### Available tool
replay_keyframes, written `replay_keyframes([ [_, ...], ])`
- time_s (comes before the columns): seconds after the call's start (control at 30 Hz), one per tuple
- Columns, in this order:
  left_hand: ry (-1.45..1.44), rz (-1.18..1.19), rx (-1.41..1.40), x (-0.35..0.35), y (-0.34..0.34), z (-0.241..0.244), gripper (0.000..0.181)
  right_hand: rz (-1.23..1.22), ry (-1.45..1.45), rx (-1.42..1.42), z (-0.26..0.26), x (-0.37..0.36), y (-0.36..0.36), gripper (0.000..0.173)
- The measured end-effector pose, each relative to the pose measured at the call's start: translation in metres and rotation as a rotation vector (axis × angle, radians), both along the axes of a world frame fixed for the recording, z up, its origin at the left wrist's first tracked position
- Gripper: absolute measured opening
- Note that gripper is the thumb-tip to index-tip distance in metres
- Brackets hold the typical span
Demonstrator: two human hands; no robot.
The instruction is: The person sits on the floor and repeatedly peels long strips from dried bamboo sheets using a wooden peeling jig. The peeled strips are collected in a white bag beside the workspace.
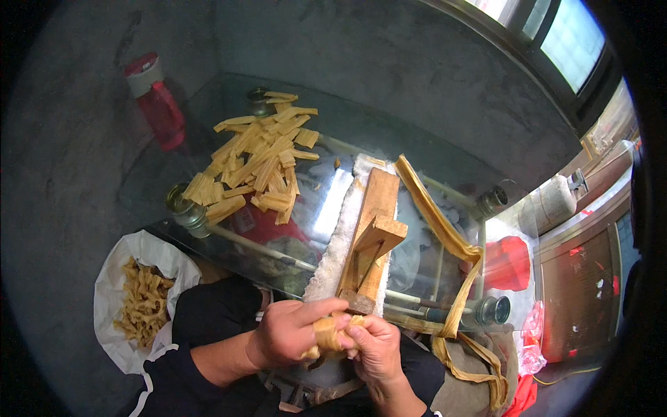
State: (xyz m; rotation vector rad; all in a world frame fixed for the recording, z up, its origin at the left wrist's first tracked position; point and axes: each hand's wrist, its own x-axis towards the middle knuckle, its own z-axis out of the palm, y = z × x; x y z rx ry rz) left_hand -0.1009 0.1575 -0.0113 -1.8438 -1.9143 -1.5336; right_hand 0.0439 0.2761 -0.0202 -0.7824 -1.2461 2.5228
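Both hands meet at the near edge of the glass table, close to the end of a wooden jig (372, 229) with an upright block. My left hand (292, 328) grips one side of a folded, wound tan strip (328, 333). On its other side, my right hand (378, 344) pinches the same strip between thumb and fingers. The fingers partly hide how the strip is wrapped. Beneath the jig lies a white towel (333, 260). A long tan strip (432, 219) rests on the table to the right and hangs over the edge. Its exact material is unclear.
Short flat tan pieces (260, 156) are heaped on the table's far left. A white bag (112, 313) at lower left holds twisted tan pieces (143, 302). A red container (161, 114) stands beyond the table. To the right are a gas cylinder (550, 203) and a red bag (505, 263).
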Motion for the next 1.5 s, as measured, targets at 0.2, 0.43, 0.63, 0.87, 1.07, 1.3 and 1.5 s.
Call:
replay_keyframes([
  [0.2, -0.144, -0.136, -0.345, 0.003, 0.0, -0.001, 0.03, 0.165, 0.026, 0.973, 0.004, -0.002, 0.005, 0.016],
  [0.43, -0.047, -0.163, -0.301, 0.004, -0.001, -0.003, 0.021, 0.207, -0.133, 1.18, 0.001, -0.004, -0.003, 0.027],
  [0.63, -0.772, -0.143, -0.032, -0.021, -0.013, 0.019, 0.008, 0.434, -0.076, 0.255, 0.01, 0.008, 0.004, 0.047],
  [0.87, -1.115, -0.254, -0.31, -0.028, -0.012, 0.0, 0.023, 0.378, -0.113, -0.101, -0.006, 0.007, 0.014, 0.045],
  [1.07, -1.18, -0.383, -0.424, -0.012, -0.01, -0.011, 0.021, 0.413, -0.245, -0.092, 0.007, -0.001, 0.006, 0.039],
  [1.3, -1.139, -0.157, -0.26, -0.019, -0.003, -0.004, 0.01, -0.024, -0.183, 0.37, 0.02, 0.007, 0.028, 0.015],
  [1.5, -0.77, 0.057, -0.21, -0.018, 0.041, -0.017, 0.013, -0.248, -0.322, 1.068, 0.006, -0.018, 0.046, 0.016],
])
